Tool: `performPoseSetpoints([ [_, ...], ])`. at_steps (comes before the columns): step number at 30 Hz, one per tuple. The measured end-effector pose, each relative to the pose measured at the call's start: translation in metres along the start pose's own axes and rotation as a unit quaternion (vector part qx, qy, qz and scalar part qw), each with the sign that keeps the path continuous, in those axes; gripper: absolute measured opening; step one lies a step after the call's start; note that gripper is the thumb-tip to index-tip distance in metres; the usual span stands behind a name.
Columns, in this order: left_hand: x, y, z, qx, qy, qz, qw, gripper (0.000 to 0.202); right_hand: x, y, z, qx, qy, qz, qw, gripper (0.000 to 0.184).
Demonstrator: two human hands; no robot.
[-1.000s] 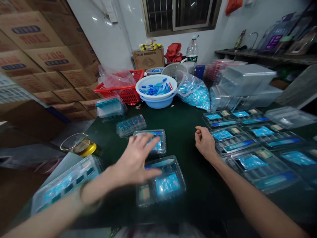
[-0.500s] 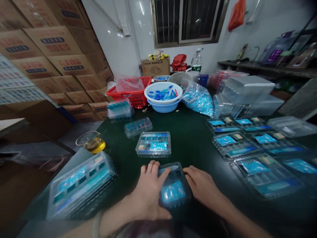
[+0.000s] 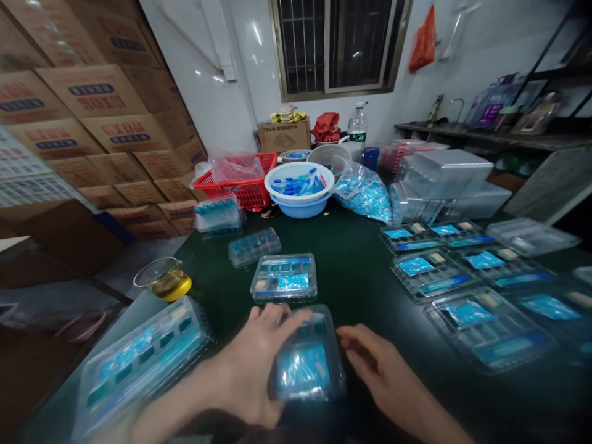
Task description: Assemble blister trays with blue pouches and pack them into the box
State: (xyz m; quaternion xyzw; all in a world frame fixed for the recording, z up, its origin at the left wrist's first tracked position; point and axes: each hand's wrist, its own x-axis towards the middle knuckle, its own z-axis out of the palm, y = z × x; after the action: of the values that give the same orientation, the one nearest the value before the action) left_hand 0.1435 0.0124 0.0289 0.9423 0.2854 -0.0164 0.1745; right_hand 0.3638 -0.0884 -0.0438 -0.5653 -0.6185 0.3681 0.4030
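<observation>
A clear plastic blister box (image 3: 308, 364) with a shiny light-blue packet inside is on the dark green table in front of me. My left hand (image 3: 245, 357) grips the box along its left side, its thumb hidden beneath or behind the box. To the right, my right hand (image 3: 377, 364) holds nothing; its loosely bent fingers sit just off the box's right edge. Behind the box lies a closed blister box (image 3: 283, 277) with a packet and small teal pieces. A stack of filled boxes (image 3: 143, 364) stands at the left.
Several open filled trays (image 3: 430, 274) spread across the right side. At the back are a white basin (image 3: 298, 169) of blue items, a bag of blue packets (image 3: 363, 191), a red basket (image 3: 252, 188) and stacked clear lids (image 3: 448, 176). A glass bowl of yellow liquid (image 3: 171, 285) stands near the left edge.
The box in my left hand has moved left and toward me. My right hand has come away from its right edge, with fingers loosened. The view has shifted slightly.
</observation>
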Motion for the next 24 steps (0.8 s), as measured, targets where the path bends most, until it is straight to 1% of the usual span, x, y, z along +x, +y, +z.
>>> performPoseSetpoints([
  [1, 0.003, -0.006, -0.011, 0.014, 0.010, -0.004, 1.000, 0.105, 0.007, -0.001, -0.002, 0.017, 0.017, 0.002, 1.000, 0.024],
  [3, 0.017, -0.022, -0.032, 0.051, 0.031, 0.001, 0.998, 0.104, 0.024, 0.002, -0.007, 0.041, 0.055, 0.006, 0.998, 0.024],
  [5, 0.038, -0.042, -0.047, 0.089, 0.053, 0.026, 0.994, 0.103, 0.043, 0.012, -0.011, 0.047, 0.089, 0.004, 0.995, 0.026],
  [6, 0.050, -0.053, -0.052, 0.104, 0.056, 0.033, 0.992, 0.102, 0.052, 0.019, -0.013, 0.043, 0.104, 0.001, 0.994, 0.027],
  [8, 0.074, -0.072, -0.055, 0.123, 0.045, 0.040, 0.991, 0.100, 0.068, 0.037, -0.013, 0.023, 0.134, -0.002, 0.991, 0.028],
  [9, 0.084, -0.080, -0.054, 0.126, 0.028, 0.043, 0.991, 0.100, 0.073, 0.047, -0.013, 0.006, 0.147, -0.002, 0.989, 0.027],
  [12, 0.103, -0.097, -0.046, 0.124, -0.026, 0.056, 0.990, 0.101, 0.079, 0.068, -0.011, -0.056, 0.175, -0.009, 0.983, 0.025],
  [14, 0.109, -0.102, -0.040, 0.125, -0.043, 0.056, 0.990, 0.103, 0.077, 0.073, -0.008, -0.098, 0.175, -0.024, 0.980, 0.024],
  [17, 0.110, -0.105, -0.037, 0.116, -0.050, 0.050, 0.991, 0.107, 0.072, 0.069, -0.005, -0.159, 0.156, -0.040, 0.974, 0.023],
  [21, 0.106, -0.104, -0.043, 0.081, -0.062, 0.037, 0.994, 0.111, 0.069, 0.063, -0.002, -0.212, 0.154, -0.043, 0.964, 0.024],
  [22, 0.104, -0.104, -0.047, 0.067, -0.050, 0.032, 0.996, 0.110, 0.069, 0.064, -0.002, -0.215, 0.155, -0.043, 0.963, 0.024],
  [23, 0.101, -0.105, -0.052, 0.051, -0.025, 0.025, 0.998, 0.107, 0.069, 0.065, -0.002, -0.216, 0.155, -0.045, 0.963, 0.024],
  [24, 0.098, -0.107, -0.057, 0.031, 0.014, 0.016, 0.999, 0.101, 0.069, 0.066, -0.002, -0.214, 0.153, -0.046, 0.964, 0.024],
])
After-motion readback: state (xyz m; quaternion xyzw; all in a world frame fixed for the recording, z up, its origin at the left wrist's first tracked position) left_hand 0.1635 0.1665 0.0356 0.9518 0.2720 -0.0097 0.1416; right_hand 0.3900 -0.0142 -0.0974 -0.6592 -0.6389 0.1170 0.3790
